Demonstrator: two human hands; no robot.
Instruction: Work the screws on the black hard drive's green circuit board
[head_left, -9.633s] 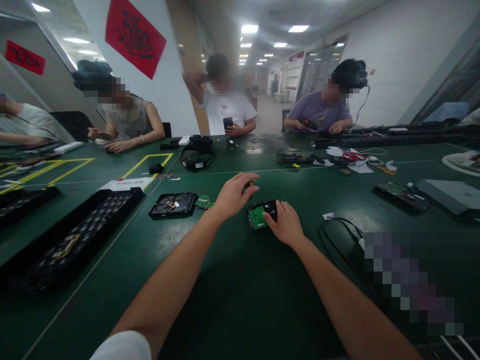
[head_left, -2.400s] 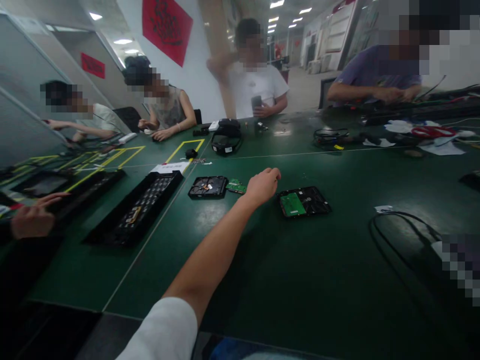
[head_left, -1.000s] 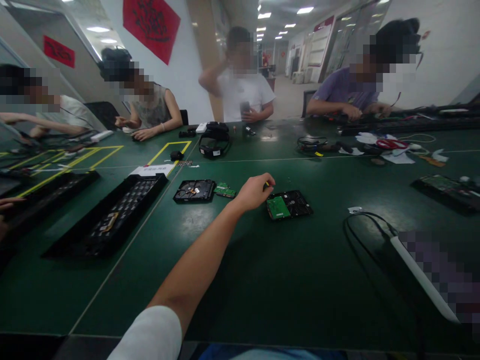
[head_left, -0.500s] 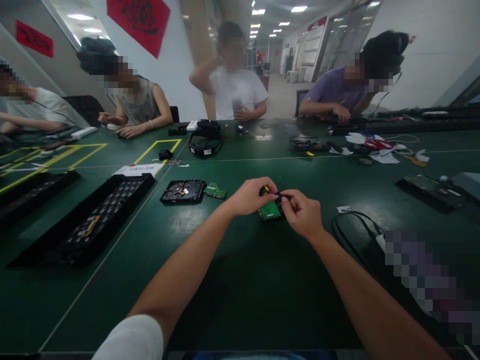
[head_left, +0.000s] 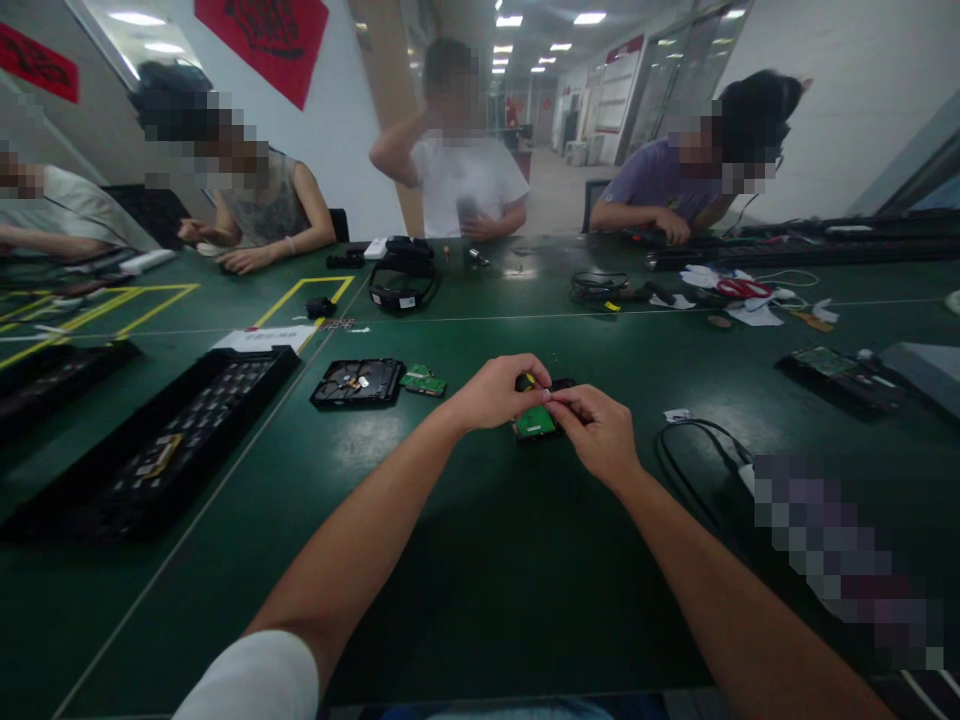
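A hard drive with a green circuit board (head_left: 535, 424) lies on the table beneath my fingers, its black casing partly covered by them. Over its left side, my left hand (head_left: 499, 392) is closed in a pinch, and a bit of yellow shows between the fingers. My right hand (head_left: 597, 425) comes in from the right, thumb and forefinger pressed together. The fingertips of both hands meet just above the board. Whatever they grip is too small or too hidden to name.
To the left lie another hard drive (head_left: 357, 384), loose green circuit boards (head_left: 423, 380) and a long black tray (head_left: 247, 400). At right are a black cable (head_left: 701, 424) and a further drive (head_left: 836, 378). A headset (head_left: 402, 285) stands farther back. Several people sit across the table.
My right fingertips have moved left, away from the drive's dark part, to meet those of my left hand. The whole view has shifted slightly.
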